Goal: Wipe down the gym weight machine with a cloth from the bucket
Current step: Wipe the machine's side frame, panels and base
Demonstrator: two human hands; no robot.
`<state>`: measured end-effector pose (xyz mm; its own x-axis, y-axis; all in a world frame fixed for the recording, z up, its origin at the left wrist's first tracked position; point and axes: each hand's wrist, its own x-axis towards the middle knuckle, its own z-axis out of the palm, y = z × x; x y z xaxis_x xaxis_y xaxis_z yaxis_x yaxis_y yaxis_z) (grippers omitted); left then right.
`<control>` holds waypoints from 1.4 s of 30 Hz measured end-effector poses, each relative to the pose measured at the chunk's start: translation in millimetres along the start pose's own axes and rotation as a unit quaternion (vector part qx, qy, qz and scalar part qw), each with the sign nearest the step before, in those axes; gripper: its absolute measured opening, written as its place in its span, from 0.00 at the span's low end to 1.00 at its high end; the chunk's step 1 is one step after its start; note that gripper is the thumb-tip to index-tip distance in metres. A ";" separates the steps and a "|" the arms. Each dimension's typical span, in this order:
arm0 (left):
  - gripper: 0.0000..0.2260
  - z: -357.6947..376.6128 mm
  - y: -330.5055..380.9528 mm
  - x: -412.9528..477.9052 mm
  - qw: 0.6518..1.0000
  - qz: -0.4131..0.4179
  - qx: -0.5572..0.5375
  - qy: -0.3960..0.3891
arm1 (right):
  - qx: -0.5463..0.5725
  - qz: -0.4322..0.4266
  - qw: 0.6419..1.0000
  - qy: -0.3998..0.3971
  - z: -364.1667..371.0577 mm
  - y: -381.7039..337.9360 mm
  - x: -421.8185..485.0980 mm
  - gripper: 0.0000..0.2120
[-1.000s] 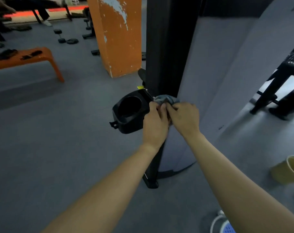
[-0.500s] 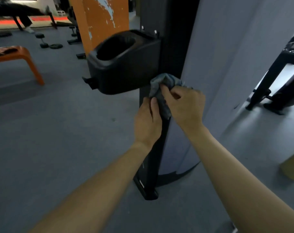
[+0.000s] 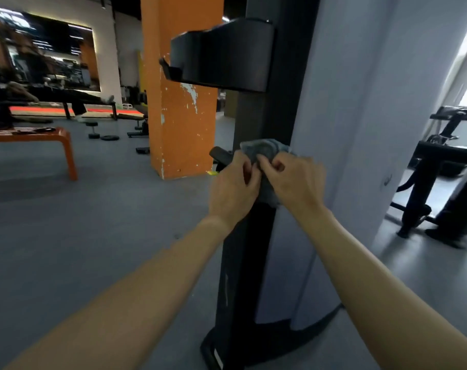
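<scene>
The cloth point(image 3: 267, 150) is soft, crumpled grey fabric. The machine's post point(image 3: 243, 276) is matt black, seemingly painted metal; its holder point(image 3: 227, 57) looks like smooth black plastic with faint sheen. Paint on the orange pillar point(image 3: 179, 76) is chipped and rough.

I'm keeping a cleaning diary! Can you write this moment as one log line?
left hand: holds cloth | right hand: holds cloth | cloth: bunched, in front of black machine post, below cup holder
</scene>
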<state>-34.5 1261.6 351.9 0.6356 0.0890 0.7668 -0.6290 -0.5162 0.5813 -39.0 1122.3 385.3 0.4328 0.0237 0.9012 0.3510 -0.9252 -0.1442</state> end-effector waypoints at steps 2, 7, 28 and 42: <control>0.08 -9.8 26.1 30.7 1.000 -0.014 -0.024 0.003 | 0.002 0.027 1.000 0.002 -18.9 -6.3 39.8 0.24; 0.10 -19.7 53.3 83.6 0.997 -0.067 -0.037 -0.016 | 0.025 0.015 0.999 -0.028 -33.9 -14.7 93.3 0.24; 0.03 -6.3 28.7 7.7 0.981 -0.107 -0.153 -0.043 | 0.112 0.121 0.983 -0.081 -8.8 -6.2 10.6 0.25; 0.09 -15.8 42.5 47.3 0.997 -0.005 -0.050 -0.054 | 0.111 0.133 0.981 -0.084 -38.6 -26.1 57.0 0.21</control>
<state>-38.3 1257.3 417.1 0.6838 -0.0010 0.7296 -0.6598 -0.4280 0.6177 -55.6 1133.2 456.2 0.6586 -0.1282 0.7415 0.3704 -0.8025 -0.4677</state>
